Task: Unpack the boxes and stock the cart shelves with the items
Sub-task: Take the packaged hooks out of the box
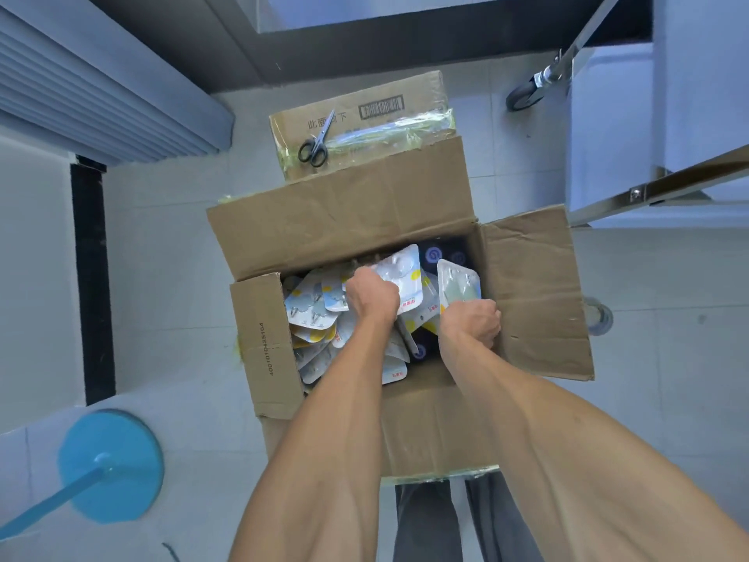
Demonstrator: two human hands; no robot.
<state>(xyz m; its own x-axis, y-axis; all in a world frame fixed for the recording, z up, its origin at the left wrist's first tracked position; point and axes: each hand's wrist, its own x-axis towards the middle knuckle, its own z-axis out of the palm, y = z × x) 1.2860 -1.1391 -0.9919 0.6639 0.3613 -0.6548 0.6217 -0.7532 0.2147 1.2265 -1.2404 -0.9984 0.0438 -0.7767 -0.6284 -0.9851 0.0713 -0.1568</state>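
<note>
Both hands are down in the open cardboard box [527,294] on the floor, right in the middle of the scene, and each one has a catch. The left hand [371,296] is curled tight around a white blister pack [399,269], lifting its far end clear of the heap. The right hand [472,320] is fisted on the near edge of a second blister pack [460,285], which stands tilted up against the right side of the box. Beneath them lies a jumble of more packs [314,314] — white cards with blue and yellow patches, stacked every which way on the left side, with dark items [444,253] showing at the far right corner. All four flaps are folded outward.

Just beyond it sits a second box [364,115], taped shut, with black-handled scissors [314,146] lying on its top near the left edge. At far right, the cart's metal frame [664,188] and a caster wheel [523,97] — well apart from the hands. Near left, a blue round base [109,464] with its pole. Grey trouser legs [429,521] show below the box.
</note>
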